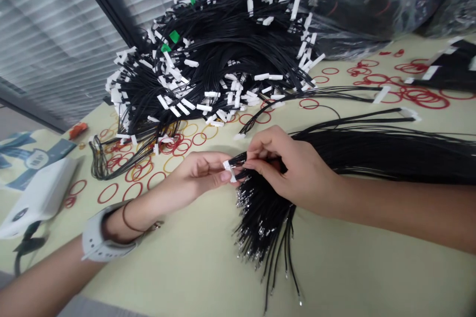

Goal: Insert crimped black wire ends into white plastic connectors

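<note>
My left hand (203,176), with a grey watch band on the wrist, pinches a small white connector (229,171) between thumb and fingers. Several black wires run from the connector toward my right hand (286,166). The fingers of my right hand are pinched together on a black wire just right of the connector; its tip is partly hidden. Beneath the right hand lies a thick bundle of black wires (267,208), its silver metal ends fanned toward the front, the rest stretching off to the right.
A large pile of black cables (223,44) with white connectors stands at the back. Red rubber bands (107,193) lie scattered. A white device (40,198) is at left; plastic bags (345,5) sit at back right.
</note>
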A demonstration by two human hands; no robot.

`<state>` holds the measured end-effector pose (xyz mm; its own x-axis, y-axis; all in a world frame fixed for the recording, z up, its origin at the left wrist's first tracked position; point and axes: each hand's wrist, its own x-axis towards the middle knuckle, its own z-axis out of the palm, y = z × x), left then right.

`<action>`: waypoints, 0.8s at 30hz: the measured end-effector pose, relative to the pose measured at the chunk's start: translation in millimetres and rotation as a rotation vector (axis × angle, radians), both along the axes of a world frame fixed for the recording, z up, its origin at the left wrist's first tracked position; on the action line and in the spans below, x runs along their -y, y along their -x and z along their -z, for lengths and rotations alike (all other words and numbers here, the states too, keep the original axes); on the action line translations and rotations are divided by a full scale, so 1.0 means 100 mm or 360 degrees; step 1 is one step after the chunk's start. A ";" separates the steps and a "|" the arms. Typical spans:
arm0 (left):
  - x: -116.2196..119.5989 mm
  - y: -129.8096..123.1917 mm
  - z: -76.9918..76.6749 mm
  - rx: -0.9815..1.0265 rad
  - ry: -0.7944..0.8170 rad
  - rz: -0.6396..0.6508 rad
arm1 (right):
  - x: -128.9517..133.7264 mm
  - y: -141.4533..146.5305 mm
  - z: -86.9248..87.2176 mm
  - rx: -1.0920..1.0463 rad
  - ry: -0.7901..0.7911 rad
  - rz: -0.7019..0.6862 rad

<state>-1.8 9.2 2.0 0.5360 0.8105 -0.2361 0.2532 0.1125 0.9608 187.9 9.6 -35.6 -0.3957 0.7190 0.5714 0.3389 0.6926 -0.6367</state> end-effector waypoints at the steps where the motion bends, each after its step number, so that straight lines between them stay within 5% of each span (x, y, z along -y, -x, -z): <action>1: 0.00 0.00 0.00 -0.0004 0.0004 0.0002 | 0.00 0.00 0.00 0.0007 -0.0005 -0.0008; 11: -0.01 0.02 -0.01 -0.0004 0.0017 0.0072 | 0.02 0.00 0.01 0.0101 -0.0182 -0.0039; 24: -0.02 0.06 -0.01 0.0018 0.0064 0.0155 | 0.02 0.01 -0.01 0.0142 -0.0058 -0.0060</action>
